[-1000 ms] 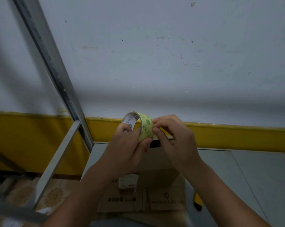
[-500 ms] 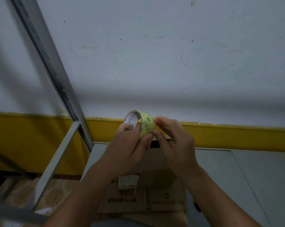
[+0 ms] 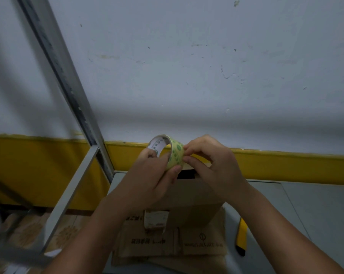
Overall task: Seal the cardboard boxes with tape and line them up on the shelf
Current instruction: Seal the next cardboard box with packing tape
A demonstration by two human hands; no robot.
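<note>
Both arms are bare: the left forearm (image 3: 92, 234) and the right forearm (image 3: 276, 224) show uncovered from the wrist down to the bottom edge of the view. The left hand (image 3: 147, 175) and the right hand (image 3: 212, 167) are bare as well. The fingernails that show look short and plain. The dim light hides finer detail.

Grey shelf (image 3: 315, 206): cardboard boxes (image 3: 195, 194), yellow knife (image 3: 241, 236).

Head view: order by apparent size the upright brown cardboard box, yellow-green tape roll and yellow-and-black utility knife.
1. Upright brown cardboard box, largest, though partly hidden.
2-3. Yellow-green tape roll and yellow-and-black utility knife: similar span; the roll is held nearer the camera, so no ranking.
</note>
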